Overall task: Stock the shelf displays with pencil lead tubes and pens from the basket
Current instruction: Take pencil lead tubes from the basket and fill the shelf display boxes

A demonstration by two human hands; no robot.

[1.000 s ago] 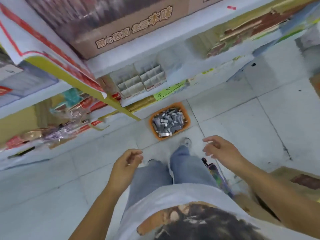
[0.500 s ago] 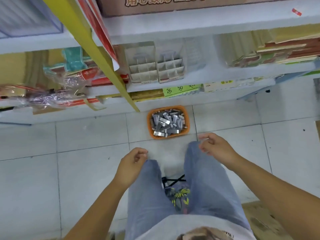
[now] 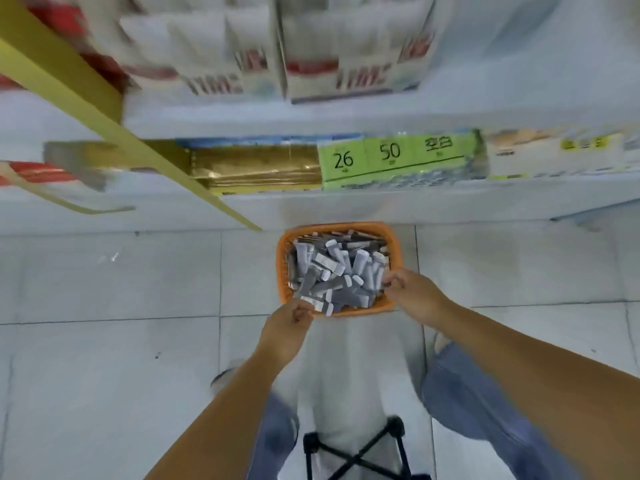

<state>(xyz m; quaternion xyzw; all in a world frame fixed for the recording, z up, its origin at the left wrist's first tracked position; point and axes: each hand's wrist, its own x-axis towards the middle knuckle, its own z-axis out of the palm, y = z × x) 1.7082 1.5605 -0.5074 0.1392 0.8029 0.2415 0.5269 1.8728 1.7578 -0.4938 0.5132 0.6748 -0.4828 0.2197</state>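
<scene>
Head cam: our left grip (image 3: 289,329) and right grip (image 3: 414,296) curl for lead tubes (image 3: 332,268) in the basket (image 3: 282,265) just ahead; holding any? Can't tell.

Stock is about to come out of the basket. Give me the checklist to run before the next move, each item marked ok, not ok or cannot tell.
1. Basket in reach: ok, both hands at its rim.
2. Pencil lead tubes available: ok, heaped inside.
3. Left hand grip on a tube: cannot tell, fingers curled at the near corner.
4. Right hand grip: cannot tell, fingers curled at the right rim.
5. Display boxes have free slots: cannot tell, blurred.
</scene>
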